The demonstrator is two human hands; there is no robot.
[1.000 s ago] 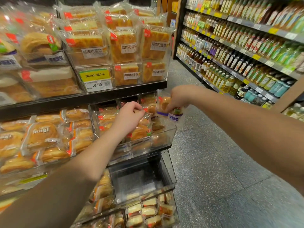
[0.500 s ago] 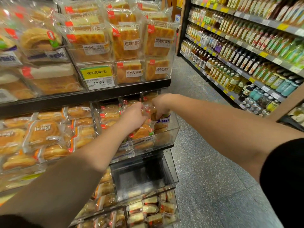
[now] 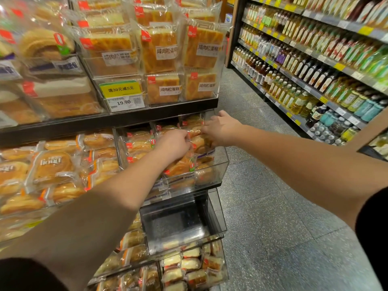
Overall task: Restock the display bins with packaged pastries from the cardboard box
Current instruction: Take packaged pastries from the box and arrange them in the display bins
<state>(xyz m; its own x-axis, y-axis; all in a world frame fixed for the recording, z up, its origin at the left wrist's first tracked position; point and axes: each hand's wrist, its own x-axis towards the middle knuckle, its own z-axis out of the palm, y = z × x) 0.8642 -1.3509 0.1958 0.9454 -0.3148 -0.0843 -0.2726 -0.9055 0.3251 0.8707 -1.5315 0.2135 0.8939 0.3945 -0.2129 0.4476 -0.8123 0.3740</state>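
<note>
A: Packaged pastries (image 3: pixel 184 164) in the clear display bin (image 3: pixel 218 164), middle tier, right end of the rack. Piled under both hands.

B: Left hand (image 3: pixel 173 144)?

A: Reaching into the bin, fingers curled down among the wrappers. Fingertips buried in plastic; cannot tell whether pinching a pack or only pressing on it.

B: Right hand (image 3: pixel 220 129)?

A: Just right of the left one, at the back of the same bin. Fingers spread, fairly straight, thumb up, touching the top wrappers. Nothing clasped, so far as can be seen.

B: Cardboard box?

A: Out of frame.

B: Around the hands?

A: Above: shelf of large cake packs (image 3: pixel 159 51) with white labels, yellow price tag (image 3: pixel 122 95) reading 19.90. Left of the left hand: round buns in wrappers (image 3: pixel 52 166), partly blurred. Below the hands: a clear bin (image 3: pixel 180 223) with dark interior, contents hard to make out, then small wrapped cakes (image 3: pixel 191 263) lower still. Far right of the right hand, across grey floor (image 3: pixel 273 206): bottled drinks (image 3: pixel 304 66) on shelves, cut off by the frame edge.
</note>
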